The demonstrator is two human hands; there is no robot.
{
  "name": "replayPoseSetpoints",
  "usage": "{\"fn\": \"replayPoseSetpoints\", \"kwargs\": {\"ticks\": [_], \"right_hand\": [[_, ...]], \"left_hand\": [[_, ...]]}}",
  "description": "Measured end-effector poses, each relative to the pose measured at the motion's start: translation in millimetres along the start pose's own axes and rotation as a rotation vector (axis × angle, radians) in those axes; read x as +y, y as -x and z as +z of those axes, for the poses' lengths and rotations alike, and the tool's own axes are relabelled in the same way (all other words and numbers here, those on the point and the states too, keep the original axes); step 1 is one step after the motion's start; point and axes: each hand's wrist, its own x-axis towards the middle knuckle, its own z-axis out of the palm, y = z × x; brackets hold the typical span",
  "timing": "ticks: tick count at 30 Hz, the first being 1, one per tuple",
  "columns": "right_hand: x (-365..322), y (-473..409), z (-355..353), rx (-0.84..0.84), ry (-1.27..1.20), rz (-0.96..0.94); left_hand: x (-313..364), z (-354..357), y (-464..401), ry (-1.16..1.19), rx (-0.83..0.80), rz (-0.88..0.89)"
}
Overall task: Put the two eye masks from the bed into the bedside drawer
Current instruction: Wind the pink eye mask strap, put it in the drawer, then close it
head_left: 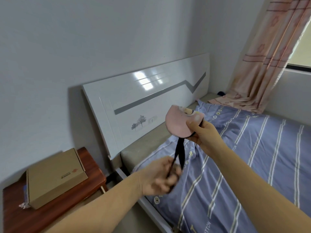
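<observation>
Closest to us, the left hand [162, 176] is blurred, its fingers [175, 172] curled around the black strap [179, 153] that hangs down from the eye mask [178, 123]. Just above and beyond it, the right hand [202, 132] pinches the pink eye mask by its edge, thumb pressed on the fabric, holding it up in the air over the head end of the bed [252, 157]. I can only make out one mask in that grip; whether a second is folded behind it, I cannot tell. Under both hands lies the blue striped sheet. Off to the left, the reddish bedside desk [87, 167] carries a cardboard box [53, 177]. Farther back stands the white headboard [143, 101], and in the far right corner a pink curtain [269, 56] hangs down onto the bed.
</observation>
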Motion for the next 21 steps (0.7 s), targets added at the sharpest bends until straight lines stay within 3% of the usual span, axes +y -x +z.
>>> {"fn": "replayPoseSetpoints", "kwargs": {"ticks": [3, 5, 8, 10, 13, 15, 18, 21], "right_hand": [[2.2, 5.5, 8.2, -0.088, 0.392, -0.082], [6.7, 8.5, 14.2, -0.100, 0.479, -0.124], [16.8, 6.1, 12.4, 0.029, 0.320, -0.069], [22.4, 1.6, 8.8, 0.111, 0.083, 0.086], [23.1, -2.6, 0.9, 0.064, -0.216, 0.437], [18.2, -1.0, -8.0, -0.122, -0.101, 0.568], [10.7, -0.7, -17.4, -0.385, 0.409, 0.444], [-1.3, 3.3, -9.4, -0.517, 0.762, 0.195]], "left_hand": [[-13.0, -11.0, -9.4, -0.308, 0.128, -0.177], [-9.4, -20.7, -15.7, -0.521, 0.338, -0.190], [3.0, -32.1, -19.3, -1.114, 0.754, -0.052], [14.1, -37.3, -16.5, -1.311, 0.978, 0.213], [31.4, -29.2, -5.1, -1.388, 0.914, 0.642], [38.5, -17.7, 3.0, -1.562, 0.814, 0.783], [44.0, 3.8, 10.0, -1.855, 0.656, 1.018], [41.5, 16.0, 8.2, -2.052, 0.503, 1.083]]}}
